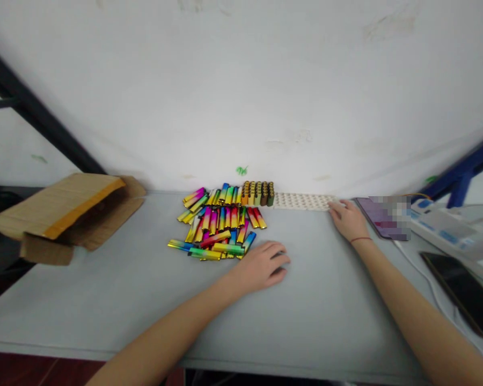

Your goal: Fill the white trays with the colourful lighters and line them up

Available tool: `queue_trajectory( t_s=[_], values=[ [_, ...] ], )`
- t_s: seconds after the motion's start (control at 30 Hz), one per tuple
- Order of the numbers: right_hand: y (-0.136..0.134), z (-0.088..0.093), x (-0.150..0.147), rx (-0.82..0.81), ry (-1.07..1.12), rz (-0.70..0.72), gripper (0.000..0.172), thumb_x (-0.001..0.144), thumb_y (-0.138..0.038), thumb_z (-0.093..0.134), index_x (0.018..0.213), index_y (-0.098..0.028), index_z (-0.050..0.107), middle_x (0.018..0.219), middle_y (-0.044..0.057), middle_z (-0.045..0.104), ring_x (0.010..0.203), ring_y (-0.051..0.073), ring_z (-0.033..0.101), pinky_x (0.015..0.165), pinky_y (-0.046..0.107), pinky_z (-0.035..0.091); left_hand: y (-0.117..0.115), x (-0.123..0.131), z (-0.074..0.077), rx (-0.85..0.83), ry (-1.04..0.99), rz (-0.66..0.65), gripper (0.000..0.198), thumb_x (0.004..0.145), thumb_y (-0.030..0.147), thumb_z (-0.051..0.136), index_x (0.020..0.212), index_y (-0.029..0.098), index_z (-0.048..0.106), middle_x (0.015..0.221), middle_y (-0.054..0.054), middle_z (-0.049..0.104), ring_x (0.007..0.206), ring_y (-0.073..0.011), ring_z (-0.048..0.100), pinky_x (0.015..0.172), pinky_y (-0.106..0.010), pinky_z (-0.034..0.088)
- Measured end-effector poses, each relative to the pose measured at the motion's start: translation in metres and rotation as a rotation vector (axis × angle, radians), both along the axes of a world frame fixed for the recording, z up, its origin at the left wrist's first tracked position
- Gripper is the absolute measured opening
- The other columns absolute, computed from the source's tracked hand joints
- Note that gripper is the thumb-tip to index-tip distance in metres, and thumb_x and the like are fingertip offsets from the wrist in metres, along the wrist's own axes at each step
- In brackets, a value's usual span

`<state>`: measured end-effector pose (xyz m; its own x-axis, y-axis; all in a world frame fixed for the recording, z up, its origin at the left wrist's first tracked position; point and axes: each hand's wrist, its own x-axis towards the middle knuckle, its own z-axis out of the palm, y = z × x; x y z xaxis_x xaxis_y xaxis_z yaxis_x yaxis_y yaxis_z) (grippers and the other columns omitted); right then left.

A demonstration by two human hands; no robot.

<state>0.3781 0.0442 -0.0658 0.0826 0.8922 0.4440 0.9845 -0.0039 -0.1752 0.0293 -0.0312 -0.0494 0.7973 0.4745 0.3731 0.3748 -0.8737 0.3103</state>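
Note:
A heap of shiny metallic tubes (pixel 215 225), lighter-like and coloured in rainbow gradients, lies mid-table. Just in front of it my left hand (pixel 263 265) rests on the tabletop, fingers apart and loosely bent, with nothing seen in them. Along the wall runs a narrow white tray (pixel 301 201) with rows of holes. Several tubes (pixel 257 194) stand upright in rows at its left end. My right hand (pixel 348 220), with a red string at the wrist, has its fingers and thumb on the tray's right end.
An open cardboard box (pixel 84 206) lies tilted at the left. To the right are a phone with a lit screen (pixel 380 217), a white power strip (pixel 446 230), a white cable (pixel 422 273) and a dark phone (pixel 462 292). The wall (pixel 233 107) borders the table's back edge.

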Motion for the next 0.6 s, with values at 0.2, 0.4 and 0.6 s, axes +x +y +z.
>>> queue_trajectory(
  t_s=[0.2, 0.4, 0.6],
  values=[
    [-0.039, 0.005, -0.051, -0.052, 0.034, 0.148, 0.054, 0.101, -0.041, 0.047, 0.139, -0.006, 0.063, 0.148, 0.030, 0.057, 0.137, 0.042, 0.055, 0.115, 0.060, 0.044, 0.003, -0.001, -0.005, -0.011, 0.062, 0.152, 0.044, 0.099, 0.037, 0.058, 0.136, 0.014, 0.065, 0.147, -0.020, 0.061, 0.142, -0.0303, 0.054, 0.120, -0.050, 0.044],
    [-0.075, 0.005, -0.103, -0.202, 0.023, 0.308, 0.057, 0.104, -0.051, 0.048, 0.145, -0.012, 0.057, 0.159, 0.022, 0.051, 0.150, 0.039, 0.044, 0.121, 0.058, 0.039, 0.008, 0.002, -0.005, -0.070, 0.151, 0.217, 0.053, 0.101, 0.042, 0.053, 0.144, 0.012, 0.061, 0.158, -0.021, 0.053, 0.151, -0.0292, 0.047, 0.126, -0.049, 0.034],
    [-0.079, 0.015, -0.112, -0.317, 0.002, 0.258, 0.056, 0.105, -0.046, 0.048, 0.150, -0.013, 0.054, 0.163, 0.020, 0.047, 0.153, 0.034, 0.042, 0.123, 0.058, 0.034, 0.013, 0.001, -0.005, -0.062, 0.208, 0.199, 0.054, 0.104, 0.045, 0.048, 0.147, 0.016, 0.059, 0.163, -0.017, 0.048, 0.154, -0.0276, 0.042, 0.128, -0.046, 0.032]
  ],
)
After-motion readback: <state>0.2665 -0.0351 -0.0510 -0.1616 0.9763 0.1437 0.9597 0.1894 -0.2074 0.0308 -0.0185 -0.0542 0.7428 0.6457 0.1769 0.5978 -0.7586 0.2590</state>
